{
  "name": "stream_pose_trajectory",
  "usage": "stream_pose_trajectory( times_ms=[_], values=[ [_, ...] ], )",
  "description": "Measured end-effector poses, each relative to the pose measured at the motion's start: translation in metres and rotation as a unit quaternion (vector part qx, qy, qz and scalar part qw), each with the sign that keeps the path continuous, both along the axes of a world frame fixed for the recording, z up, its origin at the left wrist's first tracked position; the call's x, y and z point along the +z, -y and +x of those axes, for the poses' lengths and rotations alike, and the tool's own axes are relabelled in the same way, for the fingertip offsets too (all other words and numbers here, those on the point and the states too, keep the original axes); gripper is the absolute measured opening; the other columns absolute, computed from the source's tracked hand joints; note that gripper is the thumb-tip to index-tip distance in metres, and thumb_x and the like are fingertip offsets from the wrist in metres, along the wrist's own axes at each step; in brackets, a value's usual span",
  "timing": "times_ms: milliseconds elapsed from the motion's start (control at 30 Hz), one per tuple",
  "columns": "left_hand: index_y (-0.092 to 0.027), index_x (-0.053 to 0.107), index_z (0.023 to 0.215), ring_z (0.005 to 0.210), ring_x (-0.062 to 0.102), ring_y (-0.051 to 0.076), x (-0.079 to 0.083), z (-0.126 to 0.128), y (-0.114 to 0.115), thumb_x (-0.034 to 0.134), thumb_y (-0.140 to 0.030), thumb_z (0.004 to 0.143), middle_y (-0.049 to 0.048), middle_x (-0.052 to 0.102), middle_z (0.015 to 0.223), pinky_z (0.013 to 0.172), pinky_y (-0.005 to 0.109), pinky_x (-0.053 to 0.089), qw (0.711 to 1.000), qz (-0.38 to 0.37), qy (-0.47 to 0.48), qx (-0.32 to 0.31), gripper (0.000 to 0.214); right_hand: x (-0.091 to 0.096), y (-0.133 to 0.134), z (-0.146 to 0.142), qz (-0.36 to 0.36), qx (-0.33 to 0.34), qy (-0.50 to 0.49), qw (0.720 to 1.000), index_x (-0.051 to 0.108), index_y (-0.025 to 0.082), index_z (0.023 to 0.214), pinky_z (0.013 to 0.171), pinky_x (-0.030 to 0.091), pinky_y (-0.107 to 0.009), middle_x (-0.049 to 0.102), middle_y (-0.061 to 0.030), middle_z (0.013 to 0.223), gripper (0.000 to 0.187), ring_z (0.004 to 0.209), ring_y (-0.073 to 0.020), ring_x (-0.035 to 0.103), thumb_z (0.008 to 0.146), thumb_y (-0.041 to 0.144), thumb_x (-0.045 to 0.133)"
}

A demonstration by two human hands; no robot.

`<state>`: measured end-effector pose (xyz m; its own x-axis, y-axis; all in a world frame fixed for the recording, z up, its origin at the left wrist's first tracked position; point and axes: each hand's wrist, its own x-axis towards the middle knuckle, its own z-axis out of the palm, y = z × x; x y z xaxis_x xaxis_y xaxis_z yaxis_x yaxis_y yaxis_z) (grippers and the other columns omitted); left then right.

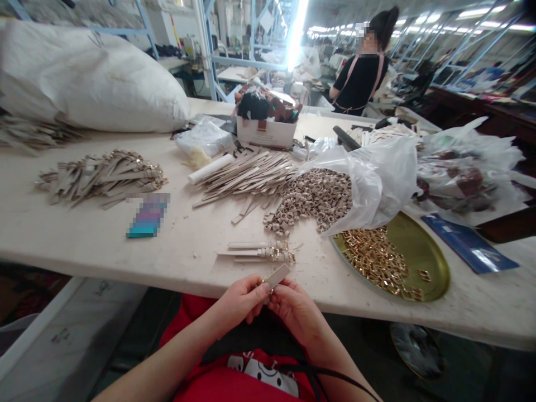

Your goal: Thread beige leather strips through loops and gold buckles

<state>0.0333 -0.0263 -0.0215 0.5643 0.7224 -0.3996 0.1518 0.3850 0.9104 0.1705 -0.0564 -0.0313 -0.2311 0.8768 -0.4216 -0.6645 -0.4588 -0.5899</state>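
Mostly hidden by fingers: the gold buckle (265, 278) on a beige strap (278, 274); covered by a plastic bag (383, 173): the rear left of the gold tray (427, 251); blurred into blocks, far left of the tray: a blue-purple rectangle (146, 218); left of the tray, pinched between thumb and fingers of the nearly closed left hand (245, 297): that strap; just beside, fingers curled against the buckle end: the right hand (296, 306), too hidden to tell grip from touch; beyond, also left of the tray: buckled straps (249, 253).
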Motion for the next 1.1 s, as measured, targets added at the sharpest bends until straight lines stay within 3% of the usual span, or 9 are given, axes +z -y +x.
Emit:
stream_pose_trajectory(
  times_ms=[133, 300, 533, 600, 667, 733, 833, 933, 1100],
  values=[
    [-0.014, 0.047, 0.071, 0.042, 0.043, 0.004, -0.003, 0.0, 0.001, 0.048, -0.045, 0.079, -0.0041, 0.05, 0.063, 0.04, 0.017, 0.029, 1.0, 0.014, 0.008, 0.018, 0.032, 0.003, 0.003, -0.002, 0.03, -0.016, 0.074, 0.997, 0.06, 0.017, 0.078, 0.057, 0.041, -0.022, 0.058, 0.0024, 0.065, 0.009, 0.057, -0.0093, 0.05, 0.069, 0.018, 0.063],
    [-0.016, 0.044, 0.065, 0.037, 0.034, 0.004, 0.001, -0.002, 0.0, 0.049, -0.041, 0.077, -0.0089, 0.039, 0.047, 0.039, 0.017, 0.024, 0.999, 0.028, -0.034, 0.006, 0.029, -0.002, 0.004, 0.002, 0.103, -0.047, 0.239, 0.964, 0.058, 0.018, 0.073, 0.059, 0.039, -0.023, 0.058, 0.0025, 0.066, 0.012, 0.062, -0.0114, 0.049, 0.071, 0.029, 0.063],
    [-0.017, 0.043, 0.063, 0.037, 0.032, 0.004, 0.011, -0.001, -0.001, 0.048, -0.043, 0.076, -0.0087, 0.037, 0.047, 0.037, 0.017, 0.021, 0.996, 0.041, -0.074, -0.023, 0.03, -0.009, 0.005, 0.004, 0.09, 0.015, 0.204, 0.975, 0.055, 0.018, 0.071, 0.05, 0.033, -0.022, 0.049, 0.004, 0.056, 0.019, 0.051, -0.0095, 0.042, 0.078, 0.036, 0.056],
    [-0.017, 0.043, 0.063, 0.038, 0.032, 0.005, 0.01, -0.001, -0.001, 0.047, -0.041, 0.076, -0.0087, 0.036, 0.046, 0.038, 0.017, 0.022, 0.995, 0.045, -0.08, -0.026, 0.028, -0.003, 0.008, 0.003, 0.128, -0.014, 0.29, 0.948, 0.055, 0.019, 0.068, 0.052, 0.034, -0.023, 0.052, 0.0029, 0.059, 0.018, 0.054, -0.0111, 0.044, 0.077, 0.034, 0.057],
    [-0.017, 0.042, 0.062, 0.04, 0.033, 0.006, 0.009, 0.0, 0.0, 0.045, -0.038, 0.076, -0.0084, 0.035, 0.048, 0.04, 0.018, 0.023, 0.993, 0.064, -0.095, -0.024, 0.025, 0.001, 0.01, 0.004, 0.171, -0.041, 0.39, 0.904, 0.057, 0.02, 0.068, 0.056, 0.035, -0.024, 0.055, 0.0018, 0.063, 0.013, 0.059, -0.0126, 0.046, 0.075, 0.031, 0.059],
    [-0.018, 0.039, 0.06, 0.045, 0.033, 0.007, 0.007, 0.001, 0.001, 0.045, -0.033, 0.076, -0.0077, 0.034, 0.05, 0.043, 0.019, 0.023, 0.984, 0.115, -0.132, -0.01, 0.023, 0.0, 0.009, 0.005, 0.18, -0.037, 0.428, 0.885, 0.058, 0.02, 0.069, 0.056, 0.035, -0.024, 0.055, 0.0019, 0.063, 0.01, 0.06, -0.0131, 0.046, 0.074, 0.028, 0.06],
    [-0.018, 0.038, 0.059, 0.052, 0.034, 0.008, 0.007, 0.001, 0.005, 0.045, -0.03, 0.076, -0.0066, 0.036, 0.055, 0.047, 0.02, 0.023, 0.966, 0.186, -0.18, -0.008, 0.022, -0.01, 0.003, 0.01, 0.144, 0.0, 0.385, 0.911, 0.054, 0.019, 0.066, 0.054, 0.035, -0.024, 0.053, 0.0033, 0.06, 0.013, 0.057, -0.012, 0.044, 0.073, 0.029, 0.059],
    [-0.017, 0.043, 0.065, 0.056, 0.036, 0.01, 0.008, -0.002, 0.006, 0.044, -0.033, 0.079, -0.0054, 0.04, 0.058, 0.05, 0.02, 0.025, 0.965, 0.192, -0.173, -0.043, 0.022, -0.02, -0.003, 0.011, 0.128, 0.027, 0.347, 0.929, 0.05, 0.019, 0.064, 0.054, 0.035, -0.023, 0.05, 0.0045, 0.058, 0.017, 0.055, -0.0106, 0.042, 0.073, 0.029, 0.059],
    [-0.017, 0.041, 0.059, 0.052, 0.037, 0.009, 0.002, -0.006, -0.005, 0.044, -0.038, 0.079, -0.0061, 0.038, 0.054, 0.049, 0.02, 0.027, 0.972, 0.172, -0.158, -0.027, 0.029, -0.014, -0.003, 0.007, 0.177, -0.007, 0.395, 0.901, 0.051, 0.019, 0.067, 0.052, 0.033, -0.022, 0.048, 0.0043, 0.058, 0.016, 0.055, -0.0108, 0.042, 0.075, 0.031, 0.058]
  ],
)
